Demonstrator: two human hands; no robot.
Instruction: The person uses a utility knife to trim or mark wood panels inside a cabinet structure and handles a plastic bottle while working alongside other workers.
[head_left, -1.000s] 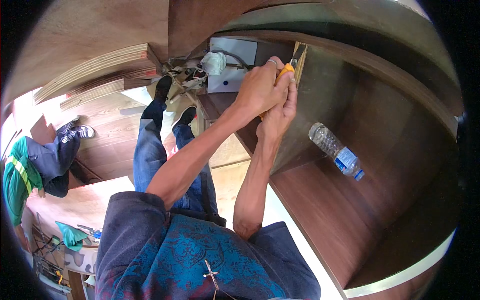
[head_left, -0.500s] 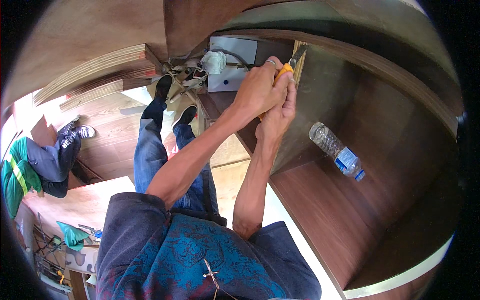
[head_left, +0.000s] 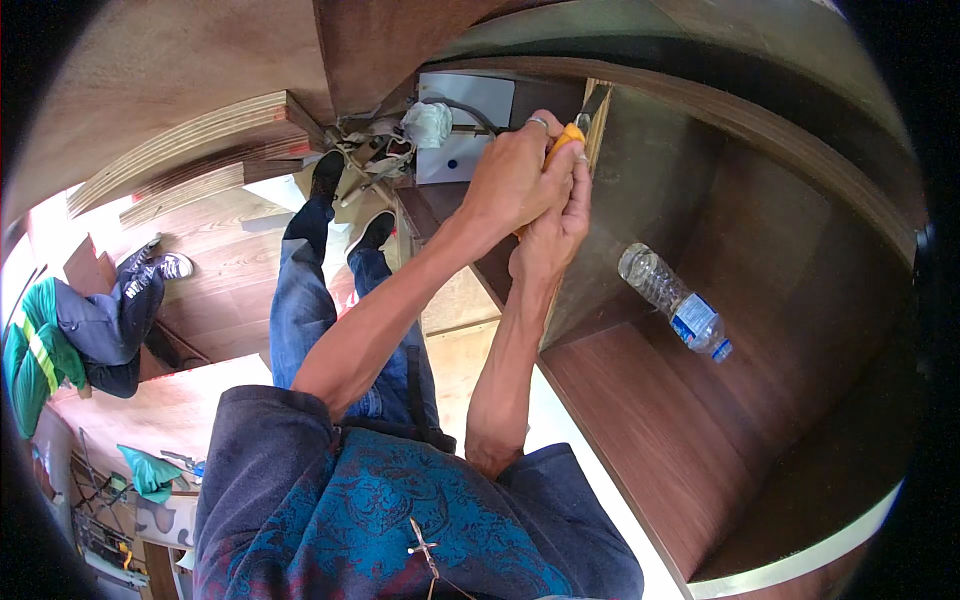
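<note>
Now, up at the far edge of the dark brown cabinet [head_left: 660,410], it's an orange-handled blade tool [head_left: 565,138], its dark blade [head_left: 597,99] lying along the pale raw edge [head_left: 597,142] of an upright panel. Both hands are on it: the left hand [head_left: 515,175], ring on one finger, is clenched around the handle, and the right hand [head_left: 557,220] is wrapped tight right against it, also gripping the tool, though the fingers cover most of the handle.

Over to the right of that panel, inside the cabinet, a clear plastic bottle [head_left: 663,288] with a blue cap lies slanted, well apart from the hands. Left of the hands, a crumpled white plastic bag [head_left: 428,125] sits against a white board [head_left: 480,100]. Farther left, curved plywood sheets [head_left: 190,145] lean in layers, and a person in a green top [head_left: 30,370] is at the far side.
</note>
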